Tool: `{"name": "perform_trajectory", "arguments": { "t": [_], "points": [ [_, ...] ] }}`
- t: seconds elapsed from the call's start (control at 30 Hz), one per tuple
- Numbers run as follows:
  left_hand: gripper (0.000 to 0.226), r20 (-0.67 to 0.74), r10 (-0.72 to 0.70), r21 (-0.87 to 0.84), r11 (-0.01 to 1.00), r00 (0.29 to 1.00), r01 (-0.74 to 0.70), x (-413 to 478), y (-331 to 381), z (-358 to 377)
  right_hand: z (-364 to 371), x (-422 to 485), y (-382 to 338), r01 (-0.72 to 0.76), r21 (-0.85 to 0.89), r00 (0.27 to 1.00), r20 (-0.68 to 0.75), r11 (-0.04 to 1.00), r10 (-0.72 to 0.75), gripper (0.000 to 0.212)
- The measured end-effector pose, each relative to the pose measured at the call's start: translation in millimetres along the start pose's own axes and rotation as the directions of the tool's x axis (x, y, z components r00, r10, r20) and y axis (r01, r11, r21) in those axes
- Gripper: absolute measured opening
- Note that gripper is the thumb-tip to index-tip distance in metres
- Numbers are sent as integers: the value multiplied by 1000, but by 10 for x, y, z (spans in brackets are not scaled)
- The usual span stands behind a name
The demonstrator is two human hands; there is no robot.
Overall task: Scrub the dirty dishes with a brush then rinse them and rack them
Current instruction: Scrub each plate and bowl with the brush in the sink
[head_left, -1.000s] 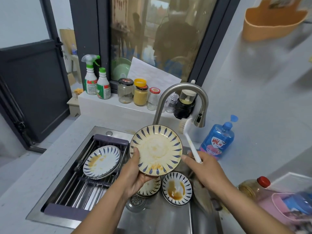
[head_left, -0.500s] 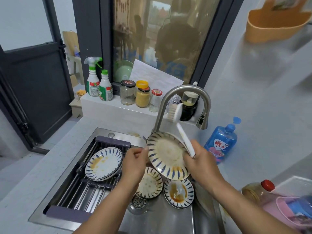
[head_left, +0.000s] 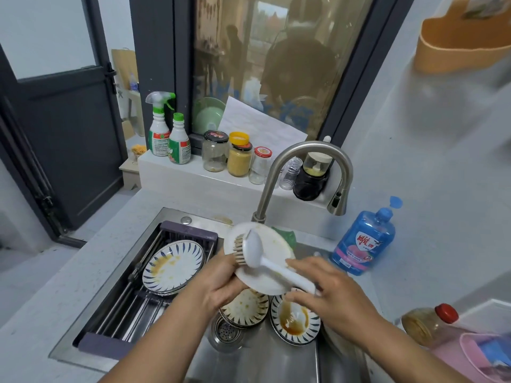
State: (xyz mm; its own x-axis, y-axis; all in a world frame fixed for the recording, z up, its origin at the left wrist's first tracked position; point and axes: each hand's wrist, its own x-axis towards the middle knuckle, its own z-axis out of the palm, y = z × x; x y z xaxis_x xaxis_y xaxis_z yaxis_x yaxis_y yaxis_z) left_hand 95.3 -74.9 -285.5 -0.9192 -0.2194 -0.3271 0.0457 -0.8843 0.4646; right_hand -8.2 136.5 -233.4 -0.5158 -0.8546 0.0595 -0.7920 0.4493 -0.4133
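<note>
My left hand grips a blue-patterned plate by its near edge, tilted over the sink so its white underside faces me. My right hand holds the white handle of a scrubbing brush, whose bristles press against the plate's left side. Below, in the sink basin, lie two dirty plates: one with yellowish smears and one with brown sauce. Another stained plate lies on the roll-up rack over the sink's left half.
A curved steel faucet arches over the sink, no water running. Blue dish soap bottle stands at the right. Jars and spray bottles line the window ledge. An oil bottle and a pink container sit at the right.
The plate has turned from face-up to showing its white underside. The brush swung down from upright beside the faucet onto the plate, and both hands came closer together.
</note>
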Motion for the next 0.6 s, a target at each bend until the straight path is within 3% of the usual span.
{"name": "perform_trajectory", "arguments": {
  "t": [0.1, 0.2, 0.3, 0.47, 0.6],
  "points": [
    [58, 58, 162, 407, 897, 985, -172, -47, 27, -63, -253, -22, -100, 24, -141, 998, 53, 990, -17, 44],
    [64, 86, 181, 619, 760, 980, -195, -45, -22, -136, -412, 41, -289, 90, -331, 984, 175, 939, -33, 50],
    [69, 80, 144, 686, 710, 986, -160, -71, -52, -211, -516, 129, -379, 99, -419, 981, 196, 903, -17, 46],
    [67, 118, 139, 721, 669, 983, -181, -178, -69, -233, -842, 304, -184, -117, -391, 978, 116, 913, 175, 42],
    [65, 84, 170, 747, 642, 982, -175, -130, -39, -216, -772, 205, -481, 44, -458, 973, 223, 888, 67, 40]
  ]
}}
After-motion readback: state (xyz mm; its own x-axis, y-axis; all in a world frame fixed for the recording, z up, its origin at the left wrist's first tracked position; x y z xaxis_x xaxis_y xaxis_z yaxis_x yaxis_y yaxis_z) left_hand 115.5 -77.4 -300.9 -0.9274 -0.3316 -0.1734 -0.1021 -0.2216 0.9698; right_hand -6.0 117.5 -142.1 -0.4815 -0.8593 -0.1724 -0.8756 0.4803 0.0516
